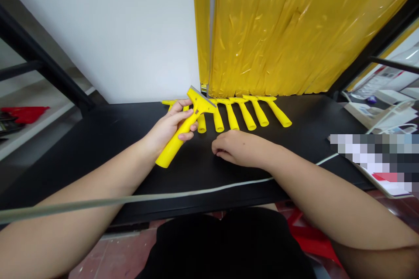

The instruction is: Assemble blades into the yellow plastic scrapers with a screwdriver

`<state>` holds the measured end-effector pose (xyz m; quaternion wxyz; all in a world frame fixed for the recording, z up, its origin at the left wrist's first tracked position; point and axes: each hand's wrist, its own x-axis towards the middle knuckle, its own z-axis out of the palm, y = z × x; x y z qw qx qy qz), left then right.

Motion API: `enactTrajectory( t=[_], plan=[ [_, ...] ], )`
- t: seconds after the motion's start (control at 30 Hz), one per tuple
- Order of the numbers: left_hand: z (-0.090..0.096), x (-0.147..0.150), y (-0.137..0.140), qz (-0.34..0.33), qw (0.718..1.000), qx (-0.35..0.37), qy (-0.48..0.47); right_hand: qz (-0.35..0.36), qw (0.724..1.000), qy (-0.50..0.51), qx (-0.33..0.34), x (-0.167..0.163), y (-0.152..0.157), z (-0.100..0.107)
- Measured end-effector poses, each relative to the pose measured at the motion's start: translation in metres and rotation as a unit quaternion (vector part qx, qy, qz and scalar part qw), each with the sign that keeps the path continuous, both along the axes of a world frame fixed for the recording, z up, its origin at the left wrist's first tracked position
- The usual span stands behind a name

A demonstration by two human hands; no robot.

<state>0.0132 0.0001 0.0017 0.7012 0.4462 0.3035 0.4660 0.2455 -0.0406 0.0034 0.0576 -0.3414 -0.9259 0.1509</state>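
Observation:
My left hand is wrapped round the handle of a yellow scraper, lifted above the black tabletop. Its wide head with a grey blade edge points up and away from me, and the open handle end tilts down toward me. To the right, my right hand is closed with curled fingers, low over the table and apart from the scraper; whatever it may hold is hidden. Just beyond both hands lies a row of several more yellow scrapers, handles toward me. Part of that row is behind my left hand.
A white panel and a yellow plastic-wrapped stack stand along the table's back edge. A pale cord runs across the front. Black frame posts rise at the sides. Papers and a blurred-out item lie at right.

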Motion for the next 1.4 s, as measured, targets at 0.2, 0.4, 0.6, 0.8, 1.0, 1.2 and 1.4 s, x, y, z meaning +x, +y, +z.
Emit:
enactTrajectory(
  t=[0.2,0.4,0.6,0.8,1.0,1.2,1.4],
  plan=[
    [0.004,-0.002,0.001,-0.046,0.997,-0.060,-0.030,-0.039,0.962,0.270,0.003,0.020,0.017,-0.002],
    [0.005,0.003,-0.006,-0.068,0.995,-0.072,-0.022,-0.137,0.852,0.494,-0.104,0.020,0.030,-0.010],
    [-0.001,0.005,-0.009,-0.082,0.996,-0.026,-0.007,-0.149,0.816,0.532,-0.171,0.007,0.032,-0.017],
    [-0.011,0.009,-0.011,-0.064,0.995,0.057,0.042,-0.165,0.802,0.542,-0.191,0.006,0.035,-0.020],
    [-0.011,0.018,-0.020,-0.042,0.990,0.126,0.056,-0.187,0.771,0.562,-0.235,0.003,0.039,-0.022],
    [-0.010,0.023,-0.028,-0.009,0.980,0.180,0.087,-0.202,0.728,0.595,-0.272,-0.003,0.036,-0.022],
    [-0.012,0.023,-0.034,0.002,0.957,0.258,0.130,-0.193,0.643,0.635,-0.381,-0.006,0.033,-0.019]
  ],
)
